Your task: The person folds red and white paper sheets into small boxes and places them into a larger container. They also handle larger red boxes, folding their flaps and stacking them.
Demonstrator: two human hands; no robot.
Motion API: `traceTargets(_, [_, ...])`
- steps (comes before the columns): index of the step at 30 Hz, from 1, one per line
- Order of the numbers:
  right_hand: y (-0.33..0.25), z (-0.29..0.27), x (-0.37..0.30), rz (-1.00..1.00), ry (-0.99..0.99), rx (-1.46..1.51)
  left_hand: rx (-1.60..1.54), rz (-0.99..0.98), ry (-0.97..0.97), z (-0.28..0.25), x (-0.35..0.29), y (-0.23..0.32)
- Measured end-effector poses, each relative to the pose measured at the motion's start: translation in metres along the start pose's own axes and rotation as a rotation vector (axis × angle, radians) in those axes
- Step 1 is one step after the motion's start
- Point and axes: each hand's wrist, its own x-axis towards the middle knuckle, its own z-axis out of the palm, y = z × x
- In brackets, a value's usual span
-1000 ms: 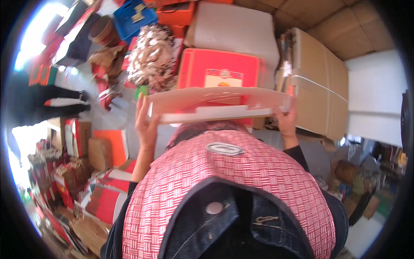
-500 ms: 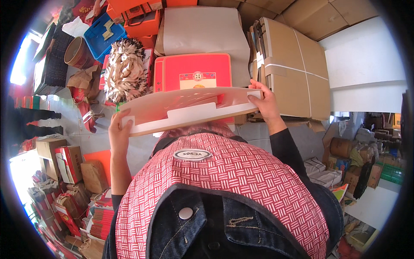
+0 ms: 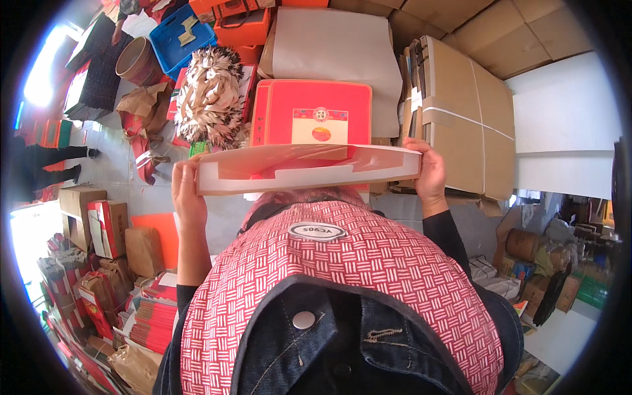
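A shallow cardboard box lid (image 3: 224, 186), white on its inner flaps, is held up in front of my apron. Its middle looks glossy and see-through, with red showing there. My left hand (image 3: 189, 196) is closed around its left end. Around the right end my right hand (image 3: 431, 174) is closed, fingers over the top corner. Just beyond the lid lies a red box (image 3: 276, 108) with a pale printed panel; the lid covers its near edge.
A bundle of pale, dark-tipped strips (image 3: 207, 99) lies left of the red box, near a blue crate (image 3: 174, 49). Strapped flat cardboard (image 3: 461, 118) stands on the right. Stacked red packaging (image 3: 151, 326) and brown cartons (image 3: 82, 204) fill the left floor. A person's dark legs (image 3: 59, 164) show far left.
The lid has swung from a slant, right end higher, to nearly level. My right hand now wraps its end, where before it pinched the corner. The view has shifted slightly.
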Motion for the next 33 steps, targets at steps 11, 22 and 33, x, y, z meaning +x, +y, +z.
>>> traceTargets(11, [-0.047,0.007,0.020,0.228,-0.394,-0.674,0.265,-0.272,-0.279,-0.006,0.020,0.017])
traceTargets(22, [-0.062,0.079,0.052,0.130,-0.887,-1.024,1.072,-0.164,-0.899,0.041,0.054,0.043])
traceTargets(33, [-0.056,0.070,0.064,0.175,-1.043,-0.970,1.080,-0.010,-0.932,0.041,0.053,0.040])
